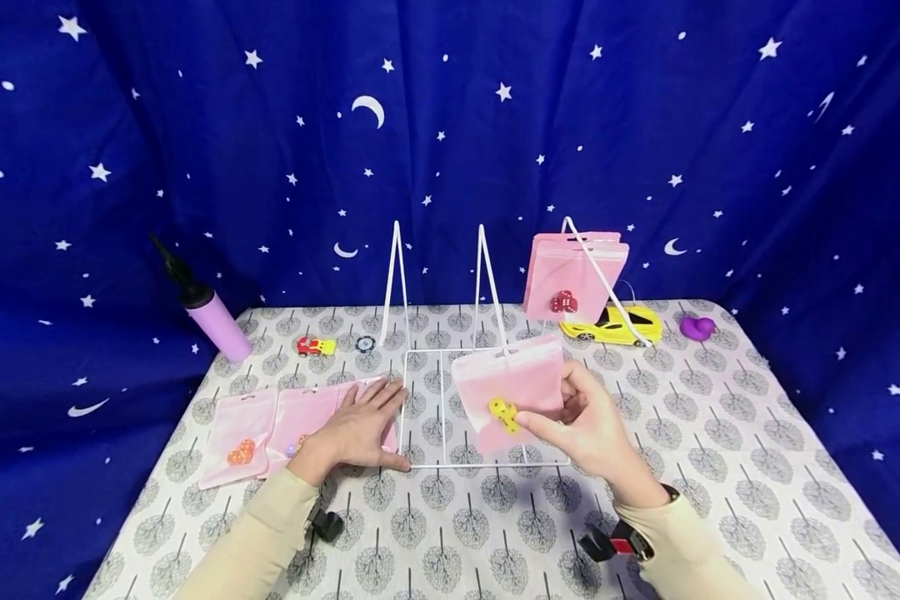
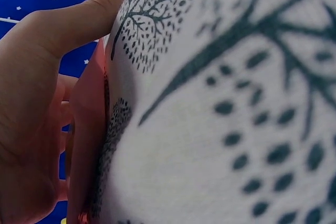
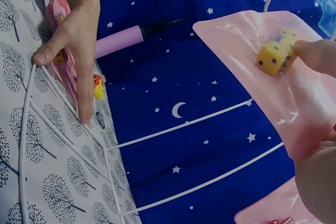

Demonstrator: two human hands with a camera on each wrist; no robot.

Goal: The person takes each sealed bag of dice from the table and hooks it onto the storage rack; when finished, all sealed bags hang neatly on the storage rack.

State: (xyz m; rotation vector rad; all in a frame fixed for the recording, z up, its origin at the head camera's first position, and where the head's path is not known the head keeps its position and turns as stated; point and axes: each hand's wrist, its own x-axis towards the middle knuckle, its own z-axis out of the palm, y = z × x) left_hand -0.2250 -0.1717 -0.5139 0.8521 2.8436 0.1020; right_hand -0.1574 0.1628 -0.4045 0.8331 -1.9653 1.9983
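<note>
My right hand point(image 1: 596, 425) pinches a pink zip bag point(image 1: 480, 383) by its right side, the thumb over the yellow dice point(image 3: 272, 59) inside. The bag's top edge is at the front tip of the middle prong of a white wire rack point(image 1: 442, 408). My left hand point(image 1: 360, 421) lies with straight, spread fingers over pink bags on the table, its thumb at the rack's front left base corner. Left of it are a pink bag point(image 1: 228, 421) with orange dice and another pink bag point(image 1: 297, 408), partly covered by my wrist. Pink bags point(image 1: 540, 275) hang on the right prong, the front one showing red dice point(image 1: 564, 301).
Behind the rack's right side stands a yellow toy car point(image 1: 615, 327), with a purple rubber duck point(image 1: 697, 327) farther right. At back left are a purple hand pump point(image 1: 221, 327), a small red and yellow toy car point(image 1: 315, 346) and a dark round token point(image 1: 365, 343). A blue curtain point(image 1: 435, 150) hangs behind.
</note>
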